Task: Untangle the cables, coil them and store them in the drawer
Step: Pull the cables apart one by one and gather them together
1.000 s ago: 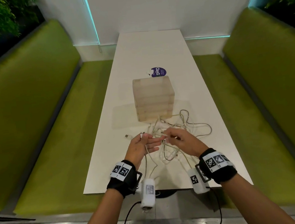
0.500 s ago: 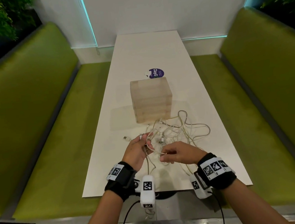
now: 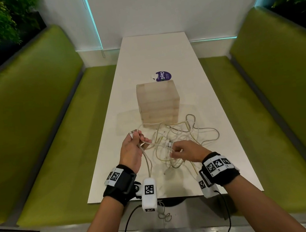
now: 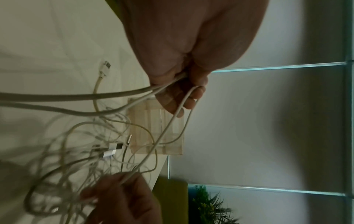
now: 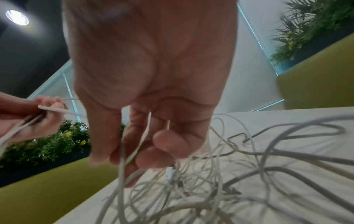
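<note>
A tangle of white cables (image 3: 185,137) (image 4: 82,153) (image 5: 239,166) lies on the white table (image 3: 160,57), just in front of a small pale wooden drawer box (image 3: 158,103) (image 4: 153,133). My left hand (image 3: 136,144) (image 4: 184,84) is raised at the tangle's left edge and grips several cable strands, with a plug end sticking out above the fingers. My right hand (image 3: 179,151) (image 5: 134,151) pinches a thin strand at the near side of the tangle. A strand runs taut between both hands. USB plugs (image 4: 113,149) hang in the knot. The box shows no open drawer.
A purple round sticker (image 3: 163,76) lies behind the box. Green padded benches (image 3: 45,128) (image 3: 280,101) flank the narrow table. A loose plug end (image 4: 106,66) rests on the table to the left. One cable end dangles over the near table edge (image 3: 164,212).
My left hand has lifted up and to the left with its strands. The right hand has drawn back toward me, stretching a strand out of the tangle.
</note>
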Demonstrator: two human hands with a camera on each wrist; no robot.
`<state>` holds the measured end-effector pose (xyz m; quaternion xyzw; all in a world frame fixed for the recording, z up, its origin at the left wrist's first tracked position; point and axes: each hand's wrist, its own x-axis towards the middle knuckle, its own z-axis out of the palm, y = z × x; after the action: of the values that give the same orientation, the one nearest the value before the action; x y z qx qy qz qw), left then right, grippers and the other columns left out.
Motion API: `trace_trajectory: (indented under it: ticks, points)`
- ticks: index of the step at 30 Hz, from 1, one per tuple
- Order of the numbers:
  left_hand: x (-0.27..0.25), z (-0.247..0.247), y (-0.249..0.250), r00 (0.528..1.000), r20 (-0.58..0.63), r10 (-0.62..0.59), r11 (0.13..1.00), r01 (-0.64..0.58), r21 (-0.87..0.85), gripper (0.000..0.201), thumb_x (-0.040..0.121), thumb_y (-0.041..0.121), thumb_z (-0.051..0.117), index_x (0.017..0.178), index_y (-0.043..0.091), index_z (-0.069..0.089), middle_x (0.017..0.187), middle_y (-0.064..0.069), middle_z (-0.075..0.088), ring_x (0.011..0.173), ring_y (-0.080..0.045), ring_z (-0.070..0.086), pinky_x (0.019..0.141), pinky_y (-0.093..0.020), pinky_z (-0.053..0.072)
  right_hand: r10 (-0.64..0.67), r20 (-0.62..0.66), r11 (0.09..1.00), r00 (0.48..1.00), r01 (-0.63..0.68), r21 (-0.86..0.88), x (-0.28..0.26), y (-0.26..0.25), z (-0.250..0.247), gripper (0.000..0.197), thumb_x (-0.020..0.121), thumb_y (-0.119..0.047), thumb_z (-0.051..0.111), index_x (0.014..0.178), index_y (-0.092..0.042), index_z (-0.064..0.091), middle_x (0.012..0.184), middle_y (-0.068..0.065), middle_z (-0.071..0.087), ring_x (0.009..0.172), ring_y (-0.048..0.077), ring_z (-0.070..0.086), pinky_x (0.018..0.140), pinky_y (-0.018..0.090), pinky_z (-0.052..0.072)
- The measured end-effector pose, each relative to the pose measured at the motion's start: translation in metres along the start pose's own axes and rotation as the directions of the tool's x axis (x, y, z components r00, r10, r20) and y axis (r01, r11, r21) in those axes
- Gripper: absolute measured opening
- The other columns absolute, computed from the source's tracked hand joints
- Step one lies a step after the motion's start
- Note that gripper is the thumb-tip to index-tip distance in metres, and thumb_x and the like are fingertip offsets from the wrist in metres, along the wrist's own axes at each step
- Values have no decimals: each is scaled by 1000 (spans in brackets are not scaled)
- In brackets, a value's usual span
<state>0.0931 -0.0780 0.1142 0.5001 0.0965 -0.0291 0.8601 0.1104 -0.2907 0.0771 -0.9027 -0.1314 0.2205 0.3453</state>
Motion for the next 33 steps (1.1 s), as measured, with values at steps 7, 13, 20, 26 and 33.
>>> trace_trajectory:
  ticks: [7,13,20,26,33]
  points:
    - [0,-10,-8,995,-97,36,972,-12,236,26,102,15,36,87,7,56,74,-7,64,76,-22,64,77,-33,55,-38,-158,977,987,70,199,-5,2,4,16,85,-21,67,78,-7,65,83,4,62,70,10,56,68,21,44]
    - [-10,-23,-22,986,-153,-71,968,105,229,29,102,21,37,85,4,53,81,-16,64,74,-28,63,71,-32,58,-10,-302,637,953,239,733,-14,-27,-4,5,87,0,61,83,-2,59,76,17,65,70,28,66,66,33,58]
    - [-13,-18,-22,977,-195,-91,959,139,249,31,103,21,34,87,3,54,77,-12,63,70,-25,62,69,-32,56,6,-370,504,929,317,804,-12,-41,1,14,83,6,65,91,5,54,79,20,67,76,33,69,68,33,58]
    - [-18,-12,-20,985,-63,-161,940,173,294,29,102,19,38,88,1,57,72,-12,60,56,-15,63,54,-24,54,2,-398,568,917,327,755,-12,-42,3,13,84,2,66,88,-1,54,78,15,67,77,30,69,68,32,57]
    - [-18,-3,-21,974,31,-225,964,218,151,30,101,18,39,101,-5,59,94,-21,70,80,-26,70,75,-33,58,-147,-241,664,959,276,695,-23,-45,7,14,80,5,68,82,0,56,86,15,66,80,21,65,74,30,55]
